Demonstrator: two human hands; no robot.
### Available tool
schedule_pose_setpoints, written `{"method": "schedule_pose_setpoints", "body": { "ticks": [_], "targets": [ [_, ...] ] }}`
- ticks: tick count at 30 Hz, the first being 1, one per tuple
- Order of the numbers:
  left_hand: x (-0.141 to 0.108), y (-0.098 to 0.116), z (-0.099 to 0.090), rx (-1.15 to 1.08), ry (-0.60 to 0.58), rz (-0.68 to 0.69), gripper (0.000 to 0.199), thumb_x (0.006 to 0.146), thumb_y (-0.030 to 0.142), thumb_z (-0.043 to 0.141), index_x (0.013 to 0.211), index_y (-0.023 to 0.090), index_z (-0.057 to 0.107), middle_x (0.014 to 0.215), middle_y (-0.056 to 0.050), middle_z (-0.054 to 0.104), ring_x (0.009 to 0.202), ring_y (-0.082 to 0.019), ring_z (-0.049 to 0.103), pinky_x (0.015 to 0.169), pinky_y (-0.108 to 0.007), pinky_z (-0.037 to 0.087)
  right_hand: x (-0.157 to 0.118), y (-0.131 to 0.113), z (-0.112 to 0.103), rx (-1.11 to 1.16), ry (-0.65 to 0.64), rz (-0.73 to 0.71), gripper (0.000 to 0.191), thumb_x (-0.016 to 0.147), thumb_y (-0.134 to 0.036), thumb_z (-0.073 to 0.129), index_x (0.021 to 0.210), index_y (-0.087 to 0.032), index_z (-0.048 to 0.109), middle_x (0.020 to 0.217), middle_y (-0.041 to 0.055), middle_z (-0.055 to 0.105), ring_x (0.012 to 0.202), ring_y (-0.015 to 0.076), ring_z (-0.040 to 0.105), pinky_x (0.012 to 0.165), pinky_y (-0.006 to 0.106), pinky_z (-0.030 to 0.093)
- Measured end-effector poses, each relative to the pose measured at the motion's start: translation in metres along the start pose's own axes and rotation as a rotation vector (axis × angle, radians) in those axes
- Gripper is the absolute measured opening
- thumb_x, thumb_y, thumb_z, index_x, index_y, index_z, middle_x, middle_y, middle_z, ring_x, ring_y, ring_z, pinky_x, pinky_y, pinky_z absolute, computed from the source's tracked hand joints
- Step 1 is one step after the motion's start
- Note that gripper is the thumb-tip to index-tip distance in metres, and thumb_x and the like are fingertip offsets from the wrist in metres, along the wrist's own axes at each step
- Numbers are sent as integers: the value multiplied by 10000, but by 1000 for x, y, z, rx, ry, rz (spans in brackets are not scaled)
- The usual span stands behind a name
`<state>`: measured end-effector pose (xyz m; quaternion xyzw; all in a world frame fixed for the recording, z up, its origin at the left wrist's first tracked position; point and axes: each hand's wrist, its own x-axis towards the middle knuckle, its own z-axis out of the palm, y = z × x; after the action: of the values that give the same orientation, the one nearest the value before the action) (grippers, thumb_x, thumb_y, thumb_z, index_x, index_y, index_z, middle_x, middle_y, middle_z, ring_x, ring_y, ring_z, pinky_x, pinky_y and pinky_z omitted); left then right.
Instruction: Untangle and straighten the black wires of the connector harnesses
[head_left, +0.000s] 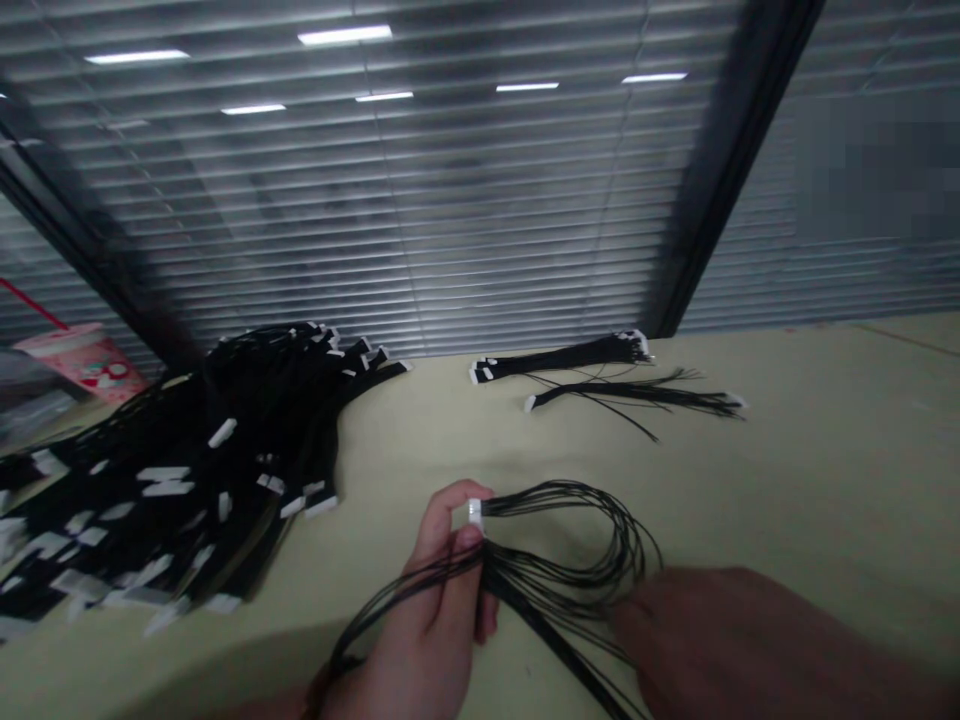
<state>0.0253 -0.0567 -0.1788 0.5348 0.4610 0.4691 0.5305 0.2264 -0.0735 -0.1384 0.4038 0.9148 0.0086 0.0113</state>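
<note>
My left hand (442,600) is closed on a white connector (475,514), pinched between thumb and forefinger, with black wires (592,575) running from it. Some wires loop out to the right and curve back, others hang toward the lower right, and a few pass over the left thumb toward the wrist. My right hand (690,635), blurred, is at the right side of the loop, touching or very near the wires; its fingertips are hidden, so its grip cannot be made out.
A large pile of black cables (247,410) with white connectors covers the left of the pale table (825,460). Two smaller cable bundles (570,357) (637,392) lie at the back. A pink cup (94,365) with a red straw stands far left, before window blinds (465,200).
</note>
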Motion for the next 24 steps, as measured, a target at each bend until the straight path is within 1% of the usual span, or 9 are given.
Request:
{"method": "schedule_pose_setpoints", "body": {
  "ticks": [2,5,8,11,14,18,21,22,24],
  "targets": [
    [-1,-3,-1,7,0,-4,235,965,395,340,1121,243,428,552,65,426,474,-91,396,436,-179,306,7,-4,-7,84,-103,39,320,660,18,453,731,-199,678,660,14,673,509,192,632,429,264,396],
    [-4,-7,-1,32,-12,5,253,964,400,340,1124,239,453,566,53,440,494,-101,395,450,-198,303,15,-9,-13,247,-95,97,262,742,-43,488,805,-218,673,762,7,683,650,186,657,565,264,469],
    [-7,-7,-1,34,-39,12,271,963,412,335,1115,234,470,567,48,444,499,-104,396,463,-208,308,21,-13,-14,406,45,163,204,805,-128,508,814,-266,658,788,-39,671,714,166,645,639,270,468],
    [-10,-3,1,28,-67,-20,297,956,440,335,1132,239,464,560,50,444,498,-103,396,465,-209,300,24,-16,-8,533,218,117,198,809,-128,524,795,-285,645,764,-83,659,700,123,622,652,240,428],
    [-11,3,4,8,-104,-38,316,947,472,332,1117,238,459,538,60,424,484,-100,372,455,-207,278,25,-19,-2,533,329,95,200,760,-77,535,725,-253,623,702,-90,641,622,100,589,600,230,380],
    [-10,6,6,12,-143,-24,326,942,494,324,1097,238,453,535,64,415,482,-98,357,451,-209,267,25,-22,0,500,395,110,191,679,-43,541,649,-226,586,632,-84,610,547,88,541,547,231,336],
    [-11,6,4,58,-150,-40,347,942,500,315,1134,241,442,546,57,429,492,-103,372,456,-215,272,27,-20,-6,505,371,209,159,679,-75,526,613,-212,572,601,-59,592,496,93,500,494,231,306],
    [-12,5,4,71,-145,-43,352,941,501,315,1141,241,443,546,55,432,493,-105,377,457,-216,276,27,-18,-11,557,334,247,159,688,-87,513,625,-216,582,606,-54,593,493,91,492,482,221,303],
    [-14,4,3,87,-125,-47,346,942,493,321,1134,239,457,548,51,437,494,-106,385,456,-215,286,27,-11,-24,768,215,286,181,719,-118,474,679,-223,615,625,-45,593,508,78,481,478,190,314]
  ]
}}
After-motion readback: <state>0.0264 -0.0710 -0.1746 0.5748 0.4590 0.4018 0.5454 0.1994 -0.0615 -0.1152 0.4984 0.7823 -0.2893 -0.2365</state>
